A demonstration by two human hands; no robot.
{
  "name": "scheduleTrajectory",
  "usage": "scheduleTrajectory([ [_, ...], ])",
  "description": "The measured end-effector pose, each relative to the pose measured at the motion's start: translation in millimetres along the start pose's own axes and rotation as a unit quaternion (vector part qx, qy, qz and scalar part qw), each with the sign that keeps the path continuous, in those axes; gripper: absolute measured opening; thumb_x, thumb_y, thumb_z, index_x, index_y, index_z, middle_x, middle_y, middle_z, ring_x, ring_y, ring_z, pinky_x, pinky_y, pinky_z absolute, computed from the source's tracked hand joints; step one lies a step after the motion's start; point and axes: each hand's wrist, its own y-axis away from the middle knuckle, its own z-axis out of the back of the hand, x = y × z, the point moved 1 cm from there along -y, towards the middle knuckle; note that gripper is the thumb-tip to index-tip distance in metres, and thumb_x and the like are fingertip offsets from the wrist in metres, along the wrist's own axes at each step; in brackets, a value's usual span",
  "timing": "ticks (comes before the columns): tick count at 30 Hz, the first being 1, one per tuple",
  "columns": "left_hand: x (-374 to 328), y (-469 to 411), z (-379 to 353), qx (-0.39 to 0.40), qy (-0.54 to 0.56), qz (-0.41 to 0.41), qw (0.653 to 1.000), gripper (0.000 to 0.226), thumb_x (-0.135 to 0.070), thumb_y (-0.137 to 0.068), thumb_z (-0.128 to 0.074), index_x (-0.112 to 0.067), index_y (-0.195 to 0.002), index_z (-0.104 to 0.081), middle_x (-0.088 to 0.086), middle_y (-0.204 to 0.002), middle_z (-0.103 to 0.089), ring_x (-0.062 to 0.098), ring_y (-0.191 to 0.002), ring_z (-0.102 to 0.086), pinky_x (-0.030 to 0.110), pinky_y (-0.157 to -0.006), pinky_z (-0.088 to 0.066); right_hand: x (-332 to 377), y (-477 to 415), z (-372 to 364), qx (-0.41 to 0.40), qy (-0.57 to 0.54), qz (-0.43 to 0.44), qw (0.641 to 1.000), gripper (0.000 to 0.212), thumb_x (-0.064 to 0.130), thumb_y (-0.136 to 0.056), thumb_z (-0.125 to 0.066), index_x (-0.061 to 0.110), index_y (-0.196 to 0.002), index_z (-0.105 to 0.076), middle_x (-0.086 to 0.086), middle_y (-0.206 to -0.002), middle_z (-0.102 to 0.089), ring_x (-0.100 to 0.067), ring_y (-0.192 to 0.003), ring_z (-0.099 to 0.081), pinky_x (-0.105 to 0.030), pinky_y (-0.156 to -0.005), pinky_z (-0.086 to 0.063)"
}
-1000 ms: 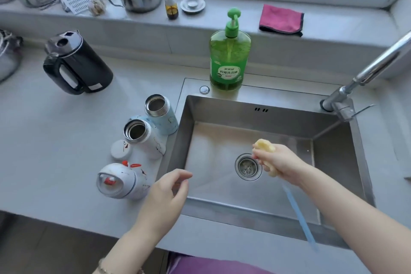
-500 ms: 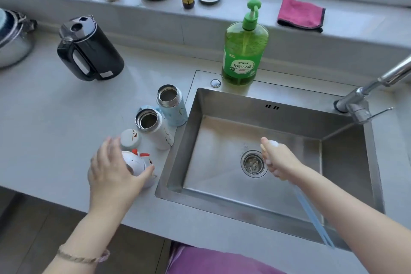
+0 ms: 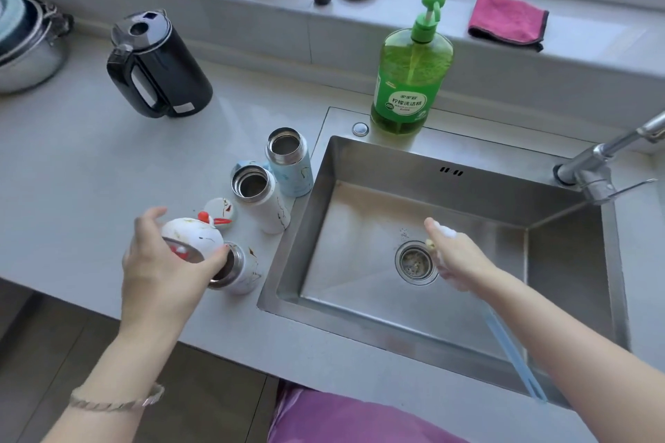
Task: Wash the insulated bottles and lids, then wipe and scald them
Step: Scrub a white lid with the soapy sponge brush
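Your left hand (image 3: 162, 273) is curled round the white domed lid (image 3: 194, 237), fingers on top and thumb below, right at the mouth of the lying bottle (image 3: 239, 270). Can't tell if the lid is touching the steel rim. That bottle lies on its side on the table (image 3: 72, 173), long axis approx 9-to-3, open mouth toward 9, base toward 3, just short of the sink (image 3: 288, 284) edge.

Your right hand (image 3: 457, 259) hangs over the sink by the drain (image 3: 415, 262), foamy, and grips the brush (image 3: 511, 349). The blue handle runs back toward 5 over the front rim. The head is mostly hidden under the hand.

At 1 o'clock from your left hand stand 2 uncapped bottles, mouths up: the white bottle (image 3: 262, 201), then the blue bottle (image 3: 289, 165), both close to the sink rim. The small lid (image 3: 220, 209) sits btwn the white bottle and the domed lid. Open table lies toward 9 and 10, out to the kettle (image 3: 158, 65) at 11. The soap bottle (image 3: 410, 83) stands behind the sink at 12.
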Motion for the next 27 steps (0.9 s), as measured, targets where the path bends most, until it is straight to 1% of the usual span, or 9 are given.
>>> scheduleTrajectory([
  [2,-16.7,13.1,9.5,-0.006,0.037,-0.021,0.999,0.079,-0.021,-0.064,-0.084,-0.02,-0.126,-0.036,0.005,-0.125,-0.05,0.026,-0.115,-0.049,0.034,-0.088,-0.044,-0.4,1.0,1.2,0.014,0.013,0.026,0.999,0.022,0.026,-0.095,-0.042,0.014,-0.079,-0.05,-0.003,-0.057,-0.038,-0.015,-0.044,-0.026,-0.016,-0.042,-0.019],
  [5,-44.3,36.2,-1.2,0.057,0.108,-0.053,0.991,0.069,-0.017,-0.059,-0.087,-0.027,-0.108,-0.04,-0.013,-0.097,-0.056,0.007,-0.083,-0.058,0.01,-0.065,-0.04,-4.3,5.5,4.4,0.049,-0.064,0.055,0.995,0.006,0.0,-0.091,-0.048,0.005,-0.093,-0.051,-0.008,-0.062,-0.046,-0.016,-0.046,-0.04,-0.02,-0.042,-0.037],
  [7,-53.4,45.2,-24.7,0.132,0.125,-0.074,0.981,0.068,-0.017,-0.056,-0.088,-0.028,-0.105,-0.043,-0.021,-0.092,-0.055,-0.005,-0.081,-0.056,0.003,-0.062,-0.039,-8.6,8.1,6.5,0.055,-0.085,0.035,0.994,0.004,0.007,-0.092,-0.052,0.007,-0.088,-0.053,-0.005,-0.056,-0.049,-0.012,-0.038,-0.04,-0.018,-0.039,-0.036],
  [11,-70.4,57.1,-79.7,0.25,0.126,-0.088,0.956,0.067,-0.018,-0.05,-0.089,-0.03,-0.102,-0.048,-0.008,-0.104,-0.057,0.009,-0.096,-0.055,0.008,-0.076,-0.038,-19.5,8.3,17.3,-0.015,-0.061,-0.012,0.998,0.039,0.044,-0.095,-0.042,0.016,-0.069,-0.048,0.002,-0.046,-0.043,-0.013,-0.037,-0.028,-0.015,-0.039,-0.02],
  [14,-79.4,65.9,-113.5,0.303,0.136,-0.082,0.94,0.059,-0.021,-0.047,-0.086,-0.039,-0.09,-0.05,-0.011,-0.101,-0.053,0.008,-0.1,-0.054,0.002,-0.076,-0.038,-30.9,13.6,29.6,0.018,-0.101,-0.026,0.994,0.02,0.021,-0.092,-0.051,0.014,-0.076,-0.042,-0.005,-0.061,-0.037,-0.008,-0.035,-0.031,-0.012,-0.036,-0.02],
  [16,-84.3,69.0,-127.7,0.332,0.138,-0.075,0.93,0.06,-0.029,-0.042,-0.084,-0.041,-0.091,-0.052,-0.008,-0.104,-0.056,0.008,-0.099,-0.057,0.007,-0.079,-0.041,-36.4,22.6,37.5,0.002,-0.124,-0.036,0.992,0.015,0.008,-0.088,-0.052,0.015,-0.084,-0.039,-0.005,-0.072,-0.042,-0.005,-0.043,-0.044,-0.015,-0.038,-0.033],
  [19,-91.0,68.5,-140.2,0.356,0.151,-0.057,0.921,0.058,-0.028,-0.045,-0.088,-0.039,-0.092,-0.056,-0.007,-0.102,-0.064,0.004,-0.092,-0.061,0.008,-0.074,-0.045,-33.4,39.6,51.6,-0.104,-0.124,0.063,0.985,0.012,0.009,-0.09,-0.056,0.008,-0.078,-0.051,-0.002,-0.078,-0.045,-0.004,-0.053,-0.049,-0.022,-0.05,-0.051],
  [22,-102.1,71.2,-147.8,0.379,0.169,-0.036,0.909,0.056,-0.027,-0.051,-0.088,-0.031,-0.1,-0.061,-0.009,-0.097,-0.069,-0.002,-0.08,-0.063,0.003,-0.063,-0.043,-24.2,56.1,54.5,-0.204,-0.151,0.174,0.952,0.012,0.013,-0.09,-0.058,0.014,-0.08,-0.064,0.009,-0.072,-0.054,-0.004,-0.063,-0.056,-0.009,-0.054,-0.043],
  [27,-125.2,81.0,-149.8,0.393,0.203,-0.065,0.894,0.046,-0.011,-0.061,-0.086,-0.02,-0.102,-0.065,-0.011,-0.086,-0.072,-0.006,-0.073,-0.064,0.009,-0.066,-0.047,-8.0,71.0,2.0,-0.225,-0.04,0.377,0.898,0.021,0.007,-0.085,-0.054,0.022,-0.093,-0.066,0.018,-0.093,-0.051,-0.007,-0.09,-0.051,-0.021,-0.082,-0.041],
])
